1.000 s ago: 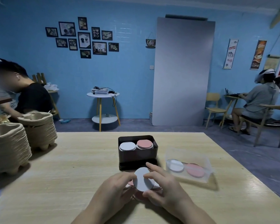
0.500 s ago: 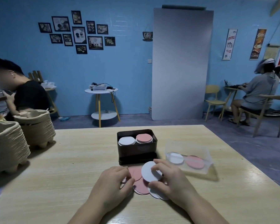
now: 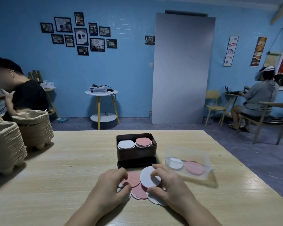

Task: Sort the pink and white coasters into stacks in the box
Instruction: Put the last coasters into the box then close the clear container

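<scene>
A café-style room painted blue: framed coffee prints [image 3: 79, 32] cluster on the far wall near a hanging "Coffee" sign [image 3: 149, 40], and two coffee banners [image 3: 258, 52] hang further right. Small tables [image 3: 101, 92] and light chairs [image 3: 213, 95] line the wall, with a person [image 3: 260, 95] seated at one table. Stacks of pulp trays [image 3: 33, 128] stand on the wooden table [image 3: 72, 160] in front.

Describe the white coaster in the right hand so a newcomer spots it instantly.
On the wooden table, just before the dark box, lies a loose coaster pile. The white coaster pinched by the right hand is the only one fully on top, overlapping pink ones.
</scene>
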Available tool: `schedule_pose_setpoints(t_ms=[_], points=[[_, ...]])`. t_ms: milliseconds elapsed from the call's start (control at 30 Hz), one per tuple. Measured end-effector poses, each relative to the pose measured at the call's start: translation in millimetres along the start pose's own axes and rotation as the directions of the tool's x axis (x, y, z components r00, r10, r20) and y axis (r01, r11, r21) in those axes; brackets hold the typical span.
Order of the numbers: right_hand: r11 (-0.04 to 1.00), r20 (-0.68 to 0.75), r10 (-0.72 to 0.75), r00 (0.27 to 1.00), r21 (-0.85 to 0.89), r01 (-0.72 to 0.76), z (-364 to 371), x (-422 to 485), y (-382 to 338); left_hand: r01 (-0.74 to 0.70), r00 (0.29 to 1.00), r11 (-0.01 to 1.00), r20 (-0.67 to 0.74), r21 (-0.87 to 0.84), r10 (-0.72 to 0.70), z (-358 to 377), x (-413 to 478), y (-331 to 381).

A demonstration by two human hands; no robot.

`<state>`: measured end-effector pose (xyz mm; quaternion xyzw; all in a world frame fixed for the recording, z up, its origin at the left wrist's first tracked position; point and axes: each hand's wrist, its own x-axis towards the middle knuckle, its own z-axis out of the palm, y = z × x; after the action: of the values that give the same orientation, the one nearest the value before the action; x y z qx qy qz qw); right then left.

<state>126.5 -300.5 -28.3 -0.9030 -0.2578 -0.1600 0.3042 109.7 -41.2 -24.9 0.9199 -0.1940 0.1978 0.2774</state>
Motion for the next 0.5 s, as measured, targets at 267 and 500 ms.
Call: schedule_pose_setpoints(t_ms=[267, 500], points=[[1.000, -0.001, 0.005, 1.000, -0.015, -0.005, 0.6, 0.4, -0.1, -0.018, 0.998, 0.995, 0.069, 0.101, 0.011, 6.9, 1.6, -5.2], [1.000, -0.006, 0.015, 1.000, -0.016, -0.015, -2.0, -0.2, -3.0, -0.039, 0.999, 0.998, 0.026, 0.057, 0.037, 5.1, 0.0, -5.4]])
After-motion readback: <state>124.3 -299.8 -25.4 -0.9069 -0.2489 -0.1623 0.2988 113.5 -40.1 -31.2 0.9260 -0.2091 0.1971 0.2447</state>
